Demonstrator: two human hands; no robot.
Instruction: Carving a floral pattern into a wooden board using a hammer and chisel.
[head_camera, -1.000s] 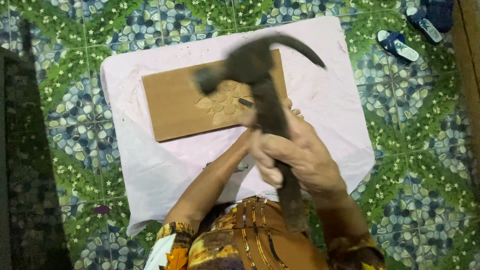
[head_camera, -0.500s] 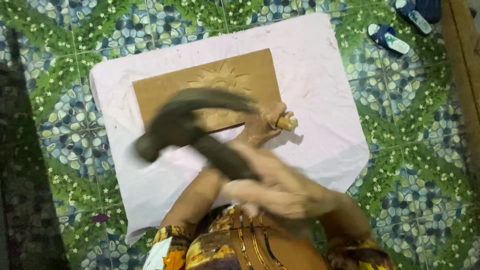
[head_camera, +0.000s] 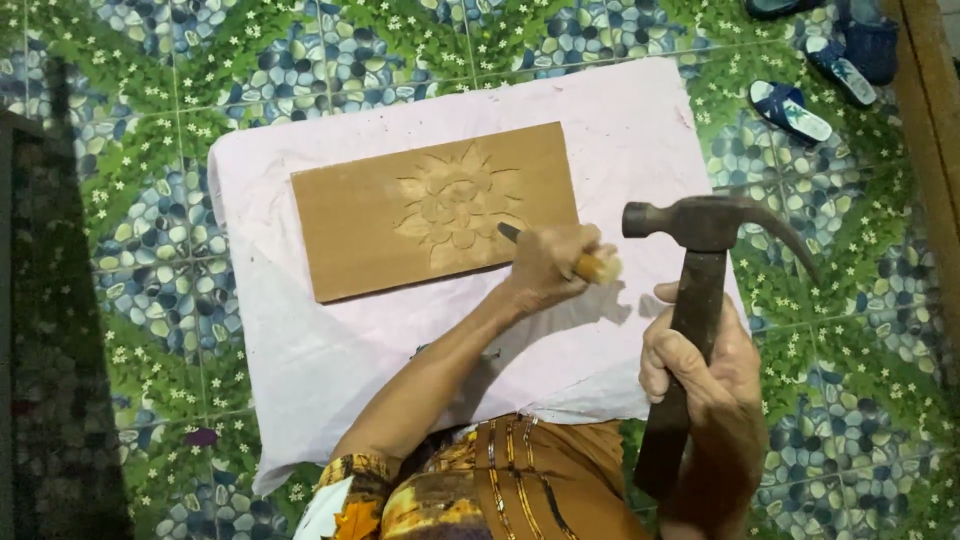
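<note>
Hammer (head_camera: 700, 290) has swung right; left hand (head_camera: 545, 268) grips chisel (head_camera: 590, 265).

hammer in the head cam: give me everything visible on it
The hammer is a claw hammer with a dark, dull metal head and a dark brown handle that looks like wood. The right hand grips the handle about midway, fingers wrapped round it. It is held nearly upright in the picture, raised clear of the pale cloth, striking face pointing left toward the chisel's light butt, curved claw sweeping right and down. Nothing but the hand touches it.
</note>
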